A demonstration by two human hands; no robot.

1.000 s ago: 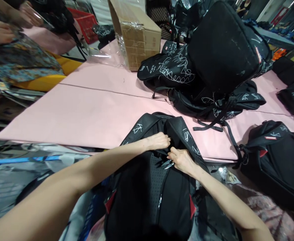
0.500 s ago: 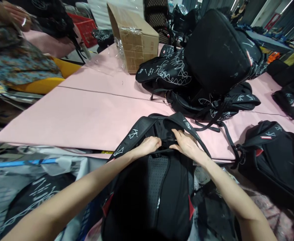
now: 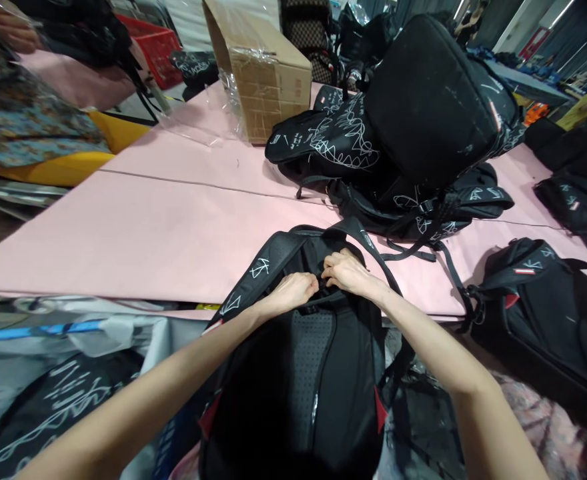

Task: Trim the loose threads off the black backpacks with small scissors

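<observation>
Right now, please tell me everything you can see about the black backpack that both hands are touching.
The black backpack lies back panel up, its top resting on the edge of the pink table and its lower part hanging toward the person. It looks like woven fabric, with a perforated mesh back pad, a glossy centre strip, red side accents and white scribble prints on the shoulder straps. The left hand and right hand meet at its top, between the straps, fingers curled on the fabric.

bright, even indoor light; soft shadows, wide-angle bending and blur at edges.
</observation>
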